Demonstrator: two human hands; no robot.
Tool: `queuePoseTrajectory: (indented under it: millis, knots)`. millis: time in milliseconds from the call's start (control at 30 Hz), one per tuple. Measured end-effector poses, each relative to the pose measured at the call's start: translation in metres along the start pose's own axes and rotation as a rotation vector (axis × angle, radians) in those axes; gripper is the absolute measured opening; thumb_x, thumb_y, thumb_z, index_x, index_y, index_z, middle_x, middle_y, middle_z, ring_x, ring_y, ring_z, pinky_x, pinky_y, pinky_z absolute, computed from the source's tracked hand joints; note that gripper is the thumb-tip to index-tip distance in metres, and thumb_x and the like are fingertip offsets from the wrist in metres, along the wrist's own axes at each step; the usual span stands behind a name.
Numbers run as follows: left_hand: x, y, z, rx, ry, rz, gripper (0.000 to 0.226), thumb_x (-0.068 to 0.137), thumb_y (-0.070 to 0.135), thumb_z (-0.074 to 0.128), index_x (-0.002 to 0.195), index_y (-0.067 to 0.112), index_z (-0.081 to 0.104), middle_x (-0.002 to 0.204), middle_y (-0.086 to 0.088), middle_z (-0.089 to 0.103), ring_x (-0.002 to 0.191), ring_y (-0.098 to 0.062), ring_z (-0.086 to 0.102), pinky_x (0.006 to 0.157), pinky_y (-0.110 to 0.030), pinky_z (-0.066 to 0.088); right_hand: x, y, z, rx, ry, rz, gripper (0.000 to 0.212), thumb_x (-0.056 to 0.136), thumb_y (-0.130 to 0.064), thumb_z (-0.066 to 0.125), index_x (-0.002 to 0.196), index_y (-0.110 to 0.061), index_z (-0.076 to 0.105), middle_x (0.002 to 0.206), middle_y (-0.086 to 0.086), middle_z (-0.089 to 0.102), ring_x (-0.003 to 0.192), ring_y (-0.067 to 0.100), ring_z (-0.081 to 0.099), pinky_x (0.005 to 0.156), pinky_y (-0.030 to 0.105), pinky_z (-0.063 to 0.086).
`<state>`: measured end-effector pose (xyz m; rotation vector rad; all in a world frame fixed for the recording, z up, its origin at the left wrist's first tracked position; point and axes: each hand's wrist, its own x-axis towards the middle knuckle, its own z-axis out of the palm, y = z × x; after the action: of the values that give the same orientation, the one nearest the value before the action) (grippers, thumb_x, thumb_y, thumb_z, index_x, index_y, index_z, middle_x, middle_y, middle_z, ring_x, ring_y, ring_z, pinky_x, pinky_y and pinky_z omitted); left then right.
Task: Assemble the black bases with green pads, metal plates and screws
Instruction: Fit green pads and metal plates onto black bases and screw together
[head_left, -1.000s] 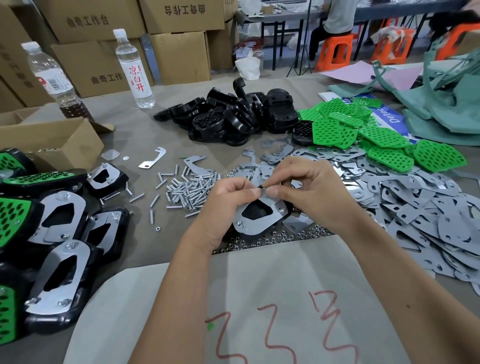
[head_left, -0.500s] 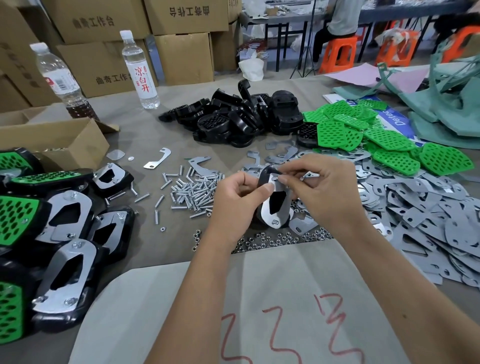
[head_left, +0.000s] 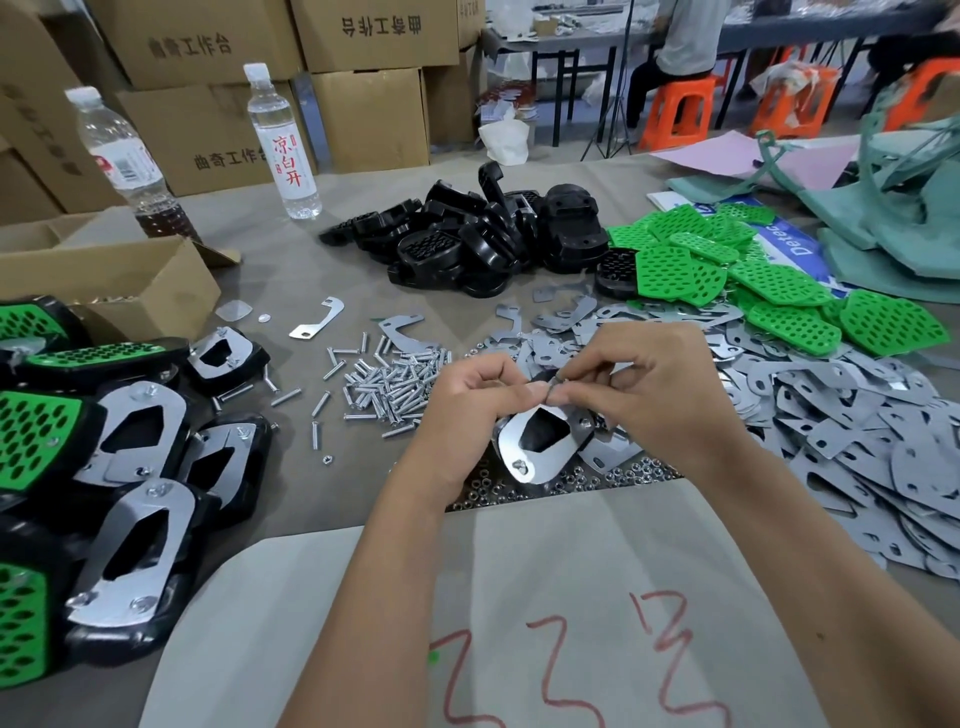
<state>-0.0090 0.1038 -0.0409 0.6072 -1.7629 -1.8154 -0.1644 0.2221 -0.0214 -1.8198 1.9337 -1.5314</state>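
— Grip, both hands: what did you hold?

— Your left hand (head_left: 470, 400) gripped the black base (head_left: 540, 441) with fingers curled round its upper end, the base's metal plate (head_left: 543, 447) facing up, one screw (head_left: 521, 466) seated at the plate's near end. Your right hand (head_left: 644, 395) pinched a small fastener (head_left: 555, 385) between thumb and fingertips, right at the plate's far end; nut or screw, too small to tell.

— Stock, listed from that base?

— Loose screws (head_left: 389, 387): a heap just left of it, on the table (head_left: 311, 499). Small nuts (head_left: 571, 480): a strip directly below it, along the edge of the paper sheet (head_left: 519, 597) with red scrawls. Bare metal plates (head_left: 831, 441): a wide spread to its right. Green pads (head_left: 727, 270): piled beyond it to the right. Unfitted black bases (head_left: 483, 239): heaped straight beyond it. Finished units (head_left: 119, 467), green pads and plates showing: stacked well to its left.

— Sundries?

— Two water bottles (head_left: 283, 145) and a low open carton (head_left: 130, 280), far left beyond it; cardboard boxes (head_left: 363, 114) behind those.
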Motion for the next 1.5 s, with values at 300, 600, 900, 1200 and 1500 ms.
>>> queuePoseTrajectory:
  millis: [300, 600, 900, 1200, 1500]
  knots:
    - [0.001, -0.001, -0.004, -0.121, 0.003, -0.090, 0.022, 0.072, 0.020, 0.076, 0.070, 0.006, 0.058, 0.067, -0.008, 0.053, 0.056, -0.018, 0.046, 0.052, -0.023, 0.040, -0.002, -0.002, 0.005, 0.058, -0.074, -0.019, 0.012, 0.080, -0.006, 0.088, 0.091, -0.005, 0.083, 0.079, 0.005, 0.067, 0.064, 0.012, 0.062, 0.056, 0.022, 0.052]
    - [0.000, 0.000, -0.004, -0.148, 0.021, -0.109, 0.022, 0.071, 0.021, 0.076, 0.067, 0.010, 0.057, 0.061, -0.005, 0.057, 0.052, -0.016, 0.051, 0.050, -0.020, 0.043, -0.002, 0.005, 0.010, 0.270, -0.032, 0.096, 0.014, 0.084, 0.001, 0.082, 0.094, -0.008, 0.083, 0.083, 0.005, 0.069, 0.062, 0.014, 0.061, 0.055, 0.025, 0.049]
    - [-0.004, 0.006, -0.007, -0.168, -0.073, -0.149, 0.014, 0.073, 0.016, 0.072, 0.069, 0.006, 0.063, 0.061, -0.006, 0.063, 0.049, -0.016, 0.057, 0.048, -0.019, 0.045, 0.000, 0.009, 0.001, 0.390, -0.139, 0.134, 0.010, 0.080, -0.013, 0.086, 0.088, -0.018, 0.083, 0.084, 0.008, 0.067, 0.059, 0.041, 0.058, 0.045, 0.041, 0.050]
    - [-0.004, 0.004, -0.004, -0.134, -0.033, -0.117, 0.015, 0.073, 0.018, 0.073, 0.069, 0.007, 0.064, 0.062, -0.007, 0.062, 0.051, -0.017, 0.055, 0.050, -0.021, 0.045, -0.002, 0.006, 0.008, 0.347, -0.083, 0.147, 0.010, 0.076, -0.015, 0.089, 0.082, -0.014, 0.081, 0.079, 0.008, 0.066, 0.070, 0.031, 0.061, 0.060, 0.047, 0.060]
    - [-0.005, 0.004, -0.004, -0.118, -0.050, -0.097, 0.015, 0.075, 0.018, 0.072, 0.069, 0.007, 0.063, 0.063, -0.009, 0.061, 0.051, -0.016, 0.054, 0.048, -0.022, 0.044, -0.002, 0.007, 0.008, 0.470, -0.075, 0.201, 0.012, 0.073, -0.013, 0.089, 0.082, -0.009, 0.081, 0.078, 0.013, 0.064, 0.061, 0.025, 0.060, 0.059, 0.027, 0.053]
